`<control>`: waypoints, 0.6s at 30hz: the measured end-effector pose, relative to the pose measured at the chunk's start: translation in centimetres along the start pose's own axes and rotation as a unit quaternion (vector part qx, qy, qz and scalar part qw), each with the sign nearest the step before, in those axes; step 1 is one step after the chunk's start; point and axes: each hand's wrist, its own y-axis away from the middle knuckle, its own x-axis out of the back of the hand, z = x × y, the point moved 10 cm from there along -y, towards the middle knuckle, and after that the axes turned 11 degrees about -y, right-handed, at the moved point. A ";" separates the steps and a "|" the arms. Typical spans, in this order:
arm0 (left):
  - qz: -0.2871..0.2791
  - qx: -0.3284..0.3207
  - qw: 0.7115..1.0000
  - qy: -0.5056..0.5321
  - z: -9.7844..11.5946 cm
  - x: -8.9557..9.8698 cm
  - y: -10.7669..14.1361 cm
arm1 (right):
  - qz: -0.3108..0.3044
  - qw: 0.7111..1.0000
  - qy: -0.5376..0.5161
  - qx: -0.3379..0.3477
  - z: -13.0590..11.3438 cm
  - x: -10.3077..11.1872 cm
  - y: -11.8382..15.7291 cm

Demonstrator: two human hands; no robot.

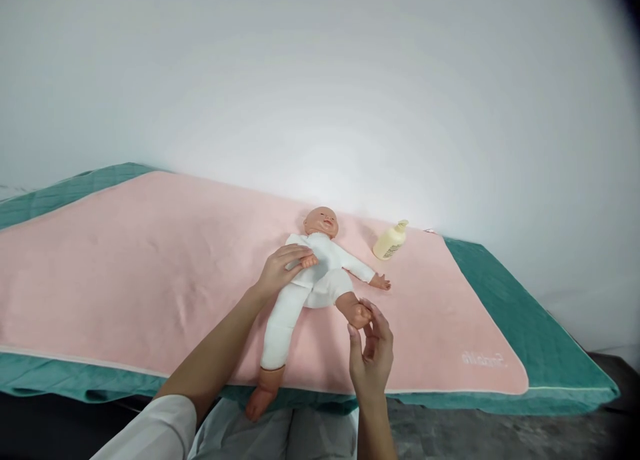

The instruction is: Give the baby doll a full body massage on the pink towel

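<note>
A baby doll (325, 253) with a white cloth body lies on its back on a pink mat (150, 267), its head toward the wall. My left hand (286, 265) is closed round the doll's hand and forearm on the left side of the picture, over its chest. My right hand (371, 353) has its fingers curled round the doll's bare foot (357, 313), which is lifted with the knee bent. The doll's other leg lies stretched toward me, with its foot (264, 395) over the mat's near edge. Its other arm is spread to the right.
A pale yellow pump bottle (390, 241) stands on the mat, right of the doll's head. Beneath the mat, a green cover (525, 320) shows along the edges. A white wall (320, 100) rises behind.
</note>
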 end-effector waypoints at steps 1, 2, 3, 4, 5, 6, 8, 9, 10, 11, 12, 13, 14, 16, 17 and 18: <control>-0.011 -0.021 1.000 -0.007 0.3 -0.2 0.0 | -0.013 1.000 0.007 0.005 0.3 -0.4 -0.3; -0.022 -0.039 0.999 -0.013 0.5 -0.5 0.1 | -0.022 1.000 0.015 0.006 0.6 -0.7 -0.6; -0.035 -0.052 0.998 -0.017 0.6 -0.8 0.2 | -0.028 0.999 0.022 0.005 0.9 -0.9 -0.9; -0.048 -0.057 0.997 -0.017 0.6 -1.0 0.2 | -0.030 0.999 0.028 0.001 1.3 -1.1 -1.1; -0.059 -0.055 0.997 -0.015 0.5 -1.2 0.3 | -0.030 0.999 0.030 -0.005 1.6 -1.2 -1.3; -0.068 -0.047 0.996 -0.010 0.3 -1.4 0.3 | -0.029 0.999 0.029 -0.010 1.9 -1.3 -1.4; -0.087 -0.025 0.996 -0.002 -0.1 -1.6 0.4 | -0.028 0.999 0.023 -0.017 2.4 -1.6 -1.6; -0.095 -0.017 0.995 -0.003 -0.2 -1.7 0.4 | -0.027 0.999 0.020 -0.017 2.6 -1.7 -1.6; -0.104 -0.013 0.995 -0.005 -0.3 -1.8 0.4 | -0.025 0.999 0.018 -0.016 2.7 -1.8 -1.7; -0.111 -0.011 0.994 -0.010 -0.2 -1.9 0.4 | -0.023 0.999 0.018 -0.013 2.7 -1.9 -1.7; -0.115 -0.013 0.993 -0.014 -0.2 -1.9 0.4 | -0.021 1.000 0.018 -0.013 2.8 -1.9 -1.6; -0.115 -0.015 0.993 -0.016 -0.1 -1.9 0.4 | -0.019 1.000 0.017 -0.016 2.9 -1.9 -1.6; -0.110 -0.016 0.994 -0.014 0.0 -1.8 0.4 | -0.018 0.999 0.016 -0.021 3.0 -1.9 -1.6; -0.081 -0.009 0.997 0.000 -0.1 -1.3 0.3 | -0.014 0.999 0.015 -0.035 3.2 -1.7 -1.4; -0.057 0.003 0.998 0.010 -0.2 -0.7 0.3 | -0.011 0.999 0.017 -0.042 3.2 -1.4 -1.2; -0.028 0.021 0.999 0.020 -0.5 -0.1 0.3 | -0.003 0.999 0.020 -0.048 3.3 -1.0 -1.0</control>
